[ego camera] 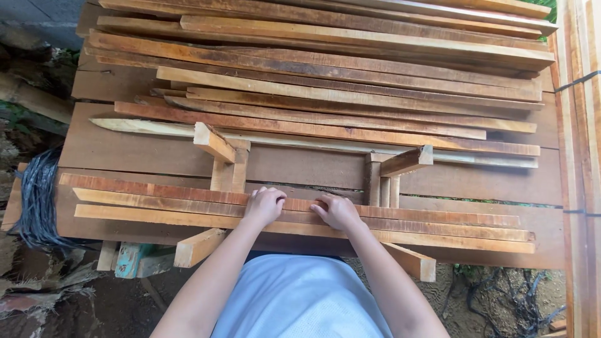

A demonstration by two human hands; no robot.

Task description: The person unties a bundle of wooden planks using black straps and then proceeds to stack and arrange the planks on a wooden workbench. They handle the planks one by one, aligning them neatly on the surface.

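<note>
Three long reddish-brown wooden slats (pixel 156 201) lie side by side across two short wooden cross blocks, one on the left (pixel 213 143) and one on the right (pixel 408 160). My left hand (pixel 263 205) rests palm down on the slats near their middle, fingers curled over the far edge. My right hand (pixel 338 211) presses on the same slats just to the right, fingers bent. Both hands touch the slats and lift nothing.
A large stack of long wooden strips (pixel 350 69) covers the far half of the plank workbench (pixel 125 153). A coil of dark wire (pixel 37 200) sits at the left edge. Upright boards (pixel 579 156) stand on the right. Bare earth and debris lie below.
</note>
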